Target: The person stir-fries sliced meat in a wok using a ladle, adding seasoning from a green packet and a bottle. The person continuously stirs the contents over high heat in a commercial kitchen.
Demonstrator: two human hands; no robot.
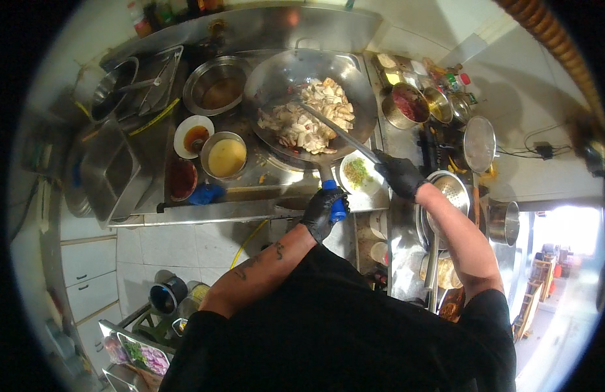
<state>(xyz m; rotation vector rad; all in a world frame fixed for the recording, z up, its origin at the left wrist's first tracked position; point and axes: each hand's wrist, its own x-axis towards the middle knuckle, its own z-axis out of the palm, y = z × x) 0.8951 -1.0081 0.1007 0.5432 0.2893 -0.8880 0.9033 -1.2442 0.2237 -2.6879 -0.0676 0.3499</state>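
A large metal wok point(263, 88) sits on the stove, with sliced pale food point(327, 110) and some red bits in it. My left hand point(324, 210), in a black glove, is closed around the wok's blue-covered handle point(338, 208). In my gloved right hand point(400, 176) is a long metal cooking utensil point(344, 134); its far end lies among the food, and its shape there is hidden. A white plate of chopped greens point(357, 172) stands beside the wok, between my hands.
Left of the wok are a metal pot point(219, 85), a bowl of yellow liquid point(227, 157), a dish of brown sauce point(194, 136) and a blue cloth point(206, 194). To the right stand a pot of red contents point(407, 104), a strainer point(479, 144) and a perforated metal bowl point(451, 191).
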